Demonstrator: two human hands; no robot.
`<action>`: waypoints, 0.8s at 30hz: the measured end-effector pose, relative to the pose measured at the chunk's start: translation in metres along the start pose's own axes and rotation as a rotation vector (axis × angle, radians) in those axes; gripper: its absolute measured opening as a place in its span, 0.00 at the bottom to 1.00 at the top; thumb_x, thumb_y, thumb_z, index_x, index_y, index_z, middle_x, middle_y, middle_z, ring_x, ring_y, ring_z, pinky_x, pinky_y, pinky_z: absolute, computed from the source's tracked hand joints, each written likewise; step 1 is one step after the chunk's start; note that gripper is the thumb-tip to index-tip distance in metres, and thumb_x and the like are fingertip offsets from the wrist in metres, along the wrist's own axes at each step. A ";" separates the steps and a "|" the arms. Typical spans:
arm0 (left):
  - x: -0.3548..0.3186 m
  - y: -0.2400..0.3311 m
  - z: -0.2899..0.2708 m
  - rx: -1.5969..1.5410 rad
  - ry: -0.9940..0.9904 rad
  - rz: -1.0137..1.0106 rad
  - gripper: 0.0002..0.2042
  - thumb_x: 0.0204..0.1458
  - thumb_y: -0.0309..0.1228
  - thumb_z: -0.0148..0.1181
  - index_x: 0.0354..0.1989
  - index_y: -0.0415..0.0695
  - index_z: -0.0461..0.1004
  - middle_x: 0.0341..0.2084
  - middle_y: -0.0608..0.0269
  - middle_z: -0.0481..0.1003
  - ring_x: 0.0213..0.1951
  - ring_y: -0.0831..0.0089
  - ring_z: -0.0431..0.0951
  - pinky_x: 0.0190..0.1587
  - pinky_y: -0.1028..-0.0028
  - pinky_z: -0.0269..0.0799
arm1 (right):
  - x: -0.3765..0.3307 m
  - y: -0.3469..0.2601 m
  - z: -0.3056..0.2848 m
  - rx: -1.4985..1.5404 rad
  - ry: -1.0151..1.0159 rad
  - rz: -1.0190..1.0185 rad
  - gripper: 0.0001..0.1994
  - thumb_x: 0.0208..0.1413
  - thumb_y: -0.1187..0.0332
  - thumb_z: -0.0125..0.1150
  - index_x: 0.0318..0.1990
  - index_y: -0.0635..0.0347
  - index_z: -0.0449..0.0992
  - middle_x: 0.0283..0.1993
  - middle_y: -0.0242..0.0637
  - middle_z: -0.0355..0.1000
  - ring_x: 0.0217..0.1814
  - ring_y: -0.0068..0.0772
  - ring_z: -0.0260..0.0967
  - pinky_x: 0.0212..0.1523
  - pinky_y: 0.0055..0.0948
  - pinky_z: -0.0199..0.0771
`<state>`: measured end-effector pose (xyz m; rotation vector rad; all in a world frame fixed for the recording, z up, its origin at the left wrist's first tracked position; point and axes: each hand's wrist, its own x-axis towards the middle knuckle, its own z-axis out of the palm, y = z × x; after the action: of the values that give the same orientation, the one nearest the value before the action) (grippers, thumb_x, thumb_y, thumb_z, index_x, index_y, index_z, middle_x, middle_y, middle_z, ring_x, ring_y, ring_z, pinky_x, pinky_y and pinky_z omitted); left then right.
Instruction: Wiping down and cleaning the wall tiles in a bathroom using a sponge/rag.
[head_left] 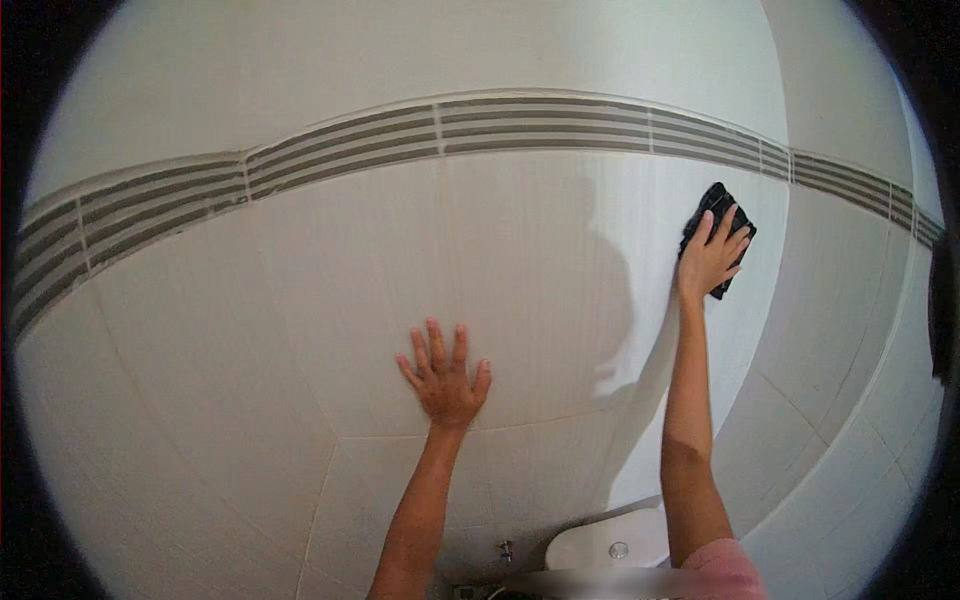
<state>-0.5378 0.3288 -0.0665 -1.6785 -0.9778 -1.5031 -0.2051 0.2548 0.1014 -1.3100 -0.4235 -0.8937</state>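
Note:
My right hand presses a folded black cloth flat against the white tiled wall, just below the striped border and close to the right corner. Its fingers are spread over the cloth, and the arm is stretched upward. Lower and to the left, my left hand lies with its palm on the bare tile, fingers spread, holding nothing. A shadow falls on the wall between the two arms.
A grey-striped tile border runs across the wall. Below stands a white toilet cistern with a round push button; a small metal valve is left of it. A dark object is at the right edge.

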 end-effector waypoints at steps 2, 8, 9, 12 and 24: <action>0.001 0.000 -0.005 0.011 -0.017 -0.009 0.32 0.52 0.49 0.46 0.66 0.57 0.47 0.67 0.57 0.40 0.67 0.53 0.38 0.62 0.44 0.24 | -0.034 -0.040 0.007 -0.018 0.011 -0.072 0.28 0.59 0.47 0.41 0.66 0.41 0.52 0.70 0.51 0.40 0.72 0.51 0.33 0.63 0.62 0.28; 0.003 -0.018 -0.048 -0.690 -0.057 -0.053 0.34 0.56 0.51 0.39 0.67 0.54 0.35 0.67 0.54 0.39 0.67 0.52 0.38 0.63 0.47 0.26 | -0.180 -0.211 0.000 0.198 -0.206 -0.559 0.33 0.53 0.48 0.50 0.66 0.38 0.50 0.71 0.48 0.34 0.73 0.49 0.28 0.63 0.63 0.26; 0.003 -0.024 -0.059 -0.721 0.091 -0.086 0.35 0.56 0.52 0.38 0.67 0.52 0.34 0.67 0.53 0.40 0.67 0.53 0.39 0.63 0.48 0.27 | -0.201 -0.236 -0.003 0.282 -0.276 -0.595 0.33 0.53 0.48 0.50 0.66 0.39 0.51 0.71 0.48 0.36 0.73 0.49 0.28 0.63 0.63 0.26; 0.001 -0.034 -0.089 -0.738 0.318 -0.213 0.34 0.57 0.51 0.36 0.67 0.47 0.35 0.66 0.53 0.42 0.67 0.56 0.41 0.64 0.51 0.30 | -0.258 -0.278 -0.017 0.563 -0.389 -0.805 0.36 0.47 0.53 0.59 0.65 0.41 0.54 0.70 0.46 0.40 0.73 0.46 0.31 0.65 0.59 0.27; -0.028 -0.081 -0.124 -0.628 -0.103 -0.468 0.28 0.60 0.43 0.41 0.64 0.39 0.48 0.64 0.49 0.49 0.65 0.56 0.47 0.65 0.59 0.41 | -0.209 -0.049 -0.037 0.188 -0.368 -0.574 0.32 0.49 0.44 0.54 0.63 0.35 0.59 0.70 0.42 0.42 0.72 0.47 0.34 0.64 0.59 0.24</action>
<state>-0.6702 0.2586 -0.0810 -2.0603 -1.0728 -2.2239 -0.3780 0.2866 -0.0267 -1.1943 -1.1864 -1.0487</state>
